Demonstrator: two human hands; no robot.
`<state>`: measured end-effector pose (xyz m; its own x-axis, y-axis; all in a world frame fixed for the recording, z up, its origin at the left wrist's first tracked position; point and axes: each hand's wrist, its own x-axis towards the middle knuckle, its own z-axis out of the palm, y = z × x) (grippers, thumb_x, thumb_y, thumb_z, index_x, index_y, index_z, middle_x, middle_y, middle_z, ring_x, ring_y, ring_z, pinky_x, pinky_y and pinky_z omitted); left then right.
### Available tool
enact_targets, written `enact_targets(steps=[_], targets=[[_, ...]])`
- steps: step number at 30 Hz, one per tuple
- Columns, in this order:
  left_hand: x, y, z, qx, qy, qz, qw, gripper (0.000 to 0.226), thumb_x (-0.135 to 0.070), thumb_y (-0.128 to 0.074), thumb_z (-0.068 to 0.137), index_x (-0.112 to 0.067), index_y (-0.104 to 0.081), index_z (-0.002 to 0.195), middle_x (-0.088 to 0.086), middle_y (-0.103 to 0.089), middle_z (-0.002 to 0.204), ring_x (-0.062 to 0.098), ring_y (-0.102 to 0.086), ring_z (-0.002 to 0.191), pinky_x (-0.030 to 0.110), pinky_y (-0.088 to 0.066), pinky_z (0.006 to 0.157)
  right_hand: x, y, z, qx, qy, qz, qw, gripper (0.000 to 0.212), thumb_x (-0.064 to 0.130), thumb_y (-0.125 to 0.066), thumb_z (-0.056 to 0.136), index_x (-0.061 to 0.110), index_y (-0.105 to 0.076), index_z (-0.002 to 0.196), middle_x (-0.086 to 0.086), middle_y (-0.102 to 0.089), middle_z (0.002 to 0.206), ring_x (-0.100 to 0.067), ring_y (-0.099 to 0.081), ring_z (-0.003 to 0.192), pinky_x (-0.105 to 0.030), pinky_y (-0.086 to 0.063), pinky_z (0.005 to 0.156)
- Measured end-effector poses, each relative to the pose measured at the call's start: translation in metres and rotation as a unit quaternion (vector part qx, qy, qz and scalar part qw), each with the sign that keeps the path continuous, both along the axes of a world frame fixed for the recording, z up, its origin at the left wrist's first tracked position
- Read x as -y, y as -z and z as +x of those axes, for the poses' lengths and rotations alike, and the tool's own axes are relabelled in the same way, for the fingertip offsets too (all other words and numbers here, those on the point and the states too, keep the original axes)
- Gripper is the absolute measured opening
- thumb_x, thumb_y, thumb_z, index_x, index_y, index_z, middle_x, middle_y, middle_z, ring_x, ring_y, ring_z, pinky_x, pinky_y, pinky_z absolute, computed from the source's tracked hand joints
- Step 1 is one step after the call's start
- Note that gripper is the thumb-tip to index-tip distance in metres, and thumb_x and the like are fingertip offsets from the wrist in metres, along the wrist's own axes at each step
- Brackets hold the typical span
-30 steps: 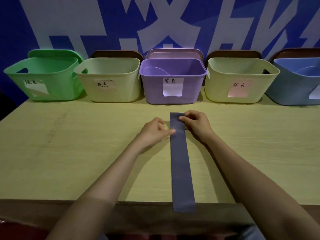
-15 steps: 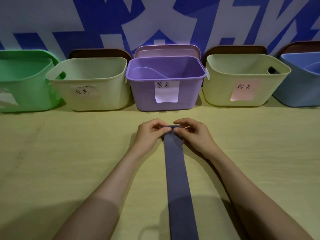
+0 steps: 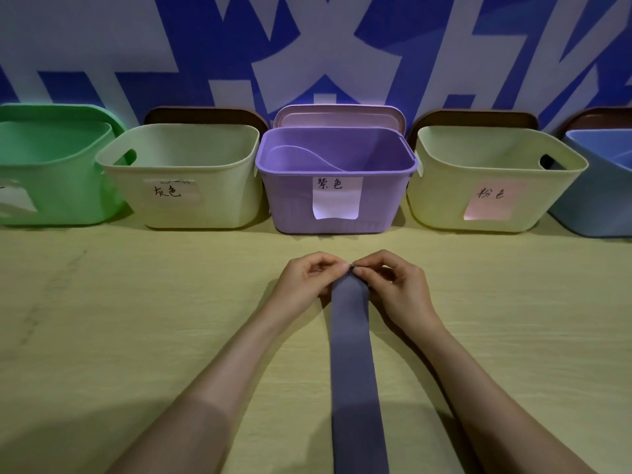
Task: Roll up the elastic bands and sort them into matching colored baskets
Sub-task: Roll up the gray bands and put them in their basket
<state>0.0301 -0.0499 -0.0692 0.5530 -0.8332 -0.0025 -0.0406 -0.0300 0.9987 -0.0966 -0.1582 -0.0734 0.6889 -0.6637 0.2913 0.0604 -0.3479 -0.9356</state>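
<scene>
Big yellowish table (image 3: 136, 336) took up most of the view. Five baskets stood in a row along its far edge: a green basket (image 3: 51, 186) far left, a cream basket with a grey-word label (image 3: 219, 200), the purple basket (image 3: 294, 206) dead centre, a cream basket with a pink label (image 3: 444, 200), and a blue basket (image 3: 598, 206) cut off at the right.

The band (image 3: 354, 371) lay flat as one long strip down the middle of the table. It ran from just near of the purple basket toward the person and out of the bottom of the shot, so I couldn't tell where it ended.

Both hands were at its far end. The left hand (image 3: 304, 282) and right hand (image 3: 396, 285) each had curled fingers pinching that end, tips nearly touching, with what looked like the very first tight turn tucked under them.

What I'd worry about:
- That starter turn was tiny and the stuff is stretchy, so any slack in the pinch could let it spring open.
- If one hand rolled ahead of the other, the roll could go cone-shaped and drift off line.
- The band read as slate-purple in that light, so it could easily land in the grey-labelled basket by mistake.
</scene>
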Motion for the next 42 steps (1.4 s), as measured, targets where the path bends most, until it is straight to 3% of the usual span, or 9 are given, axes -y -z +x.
enact_targets(steps=[3, 11, 16, 20, 25, 28, 32, 36, 42], targets=[[0.001, 0.000, 0.001, -0.019, 0.002, 0.022, 1.000, 0.023, -0.033, -0.061, 0.090, -0.015, -0.073, 0.086, 0.003, -0.070, 0.081, 0.014, -0.065, 0.078, 0.031, -0.050, 0.074, -0.002, 0.000, 0.002, 0.003, -0.006, -0.030, 1.000, 0.015, 0.003, -0.069, 0.084, 0.018, -0.070, 0.082, 0.004, -0.071, 0.080, -0.010, -0.066, 0.079, -0.020, -0.051, 0.073], [0.003, 0.000, 0.002, -0.062, 0.017, 0.012, 0.998, 0.014, -0.018, -0.062, 0.090, -0.009, -0.073, 0.087, 0.007, -0.071, 0.084, 0.014, -0.067, 0.080, 0.024, -0.053, 0.071, -0.001, 0.003, 0.003, -0.034, -0.006, -0.062, 0.997, 0.013, 0.006, -0.069, 0.084, 0.019, -0.071, 0.085, 0.009, -0.070, 0.083, -0.007, -0.064, 0.080, -0.018, -0.051, 0.074], [0.001, 0.003, 0.003, -0.050, 0.013, 0.013, 0.999, 0.012, -0.017, -0.063, 0.090, -0.010, -0.073, 0.088, 0.009, -0.072, 0.087, 0.017, -0.066, 0.082, 0.026, -0.052, 0.072, -0.001, -0.001, 0.003, -0.050, -0.016, -0.005, 0.999, 0.006, 0.018, -0.068, 0.087, 0.017, -0.071, 0.092, 0.008, -0.071, 0.086, -0.006, -0.064, 0.077, -0.018, -0.051, 0.069], [0.000, 0.003, 0.002, -0.015, 0.012, 0.019, 1.000, 0.013, -0.020, -0.066, 0.088, -0.009, -0.073, 0.088, 0.016, -0.072, 0.090, 0.018, -0.066, 0.081, 0.033, -0.052, 0.077, 0.001, -0.003, 0.004, -0.099, -0.033, 0.046, 0.993, 0.022, 0.025, -0.058, 0.094, 0.015, -0.072, 0.081, 0.007, -0.065, 0.067, -0.007, -0.057, 0.063, -0.020, -0.047, 0.061], [0.001, 0.005, 0.003, 0.010, 0.014, 0.025, 1.000, 0.010, -0.021, -0.067, 0.088, -0.015, -0.073, 0.084, 0.004, -0.071, 0.080, 0.011, -0.064, 0.076, 0.027, -0.049, 0.071, 0.003, -0.002, 0.001, -0.100, -0.029, 0.070, 0.992, 0.022, 0.022, -0.060, 0.093, 0.007, -0.073, 0.085, -0.011, -0.070, 0.075, -0.018, -0.063, 0.059, -0.032, -0.053, 0.063], [0.001, 0.006, 0.003, 0.010, 0.017, 0.023, 1.000, 0.007, -0.020, -0.068, 0.086, -0.016, -0.073, 0.083, 0.003, -0.071, 0.080, 0.010, -0.063, 0.077, 0.026, -0.049, 0.071, 0.004, -0.001, 0.001, -0.097, -0.028, 0.071, 0.992, 0.017, 0.020, -0.062, 0.092, 0.010, -0.073, 0.085, -0.009, -0.072, 0.080, -0.020, -0.065, 0.064, -0.037, -0.055, 0.068], [0.002, 0.007, 0.004, 0.000, 0.017, 0.022, 1.000, 0.003, -0.014, -0.070, 0.085, -0.016, -0.071, 0.084, 0.003, -0.068, 0.079, 0.009, -0.062, 0.076, 0.022, -0.049, 0.068, 0.004, -0.001, 0.001, -0.082, -0.036, 0.077, 0.993, 0.010, 0.013, -0.064, 0.090, 0.010, -0.073, 0.087, -0.003, -0.073, 0.083, -0.012, -0.065, 0.072, -0.027, -0.055, 0.068], [0.002, 0.006, 0.004, -0.026, 0.029, 0.010, 0.999, 0.013, -0.002, -0.070, 0.082, -0.014, -0.068, 0.086, 0.001, -0.067, 0.076, 0.007, -0.064, 0.071, 0.019, -0.051, 0.067, 0.004, -0.002, -0.002, -0.059, -0.040, 0.080, 0.994, 0.006, 0.007, -0.070, 0.083, 0.009, -0.074, 0.088, -0.003, -0.073, 0.085, -0.013, -0.068, 0.083, -0.022, -0.055, 0.075], [0.001, 0.003, 0.005, -0.037, 0.025, 0.007, 0.999, 0.016, -0.001, -0.071, 0.081, -0.014, -0.068, 0.091, 0.000, -0.068, 0.079, 0.004, -0.065, 0.072, 0.015, -0.050, 0.066, 0.000, -0.008, -0.002, -0.011, -0.058, 0.166, 0.984, 0.010, -0.005, -0.069, 0.080, -0.003, -0.070, 0.090, -0.012, -0.072, 0.086, -0.013, -0.069, 0.079, -0.019, -0.052, 0.067]])
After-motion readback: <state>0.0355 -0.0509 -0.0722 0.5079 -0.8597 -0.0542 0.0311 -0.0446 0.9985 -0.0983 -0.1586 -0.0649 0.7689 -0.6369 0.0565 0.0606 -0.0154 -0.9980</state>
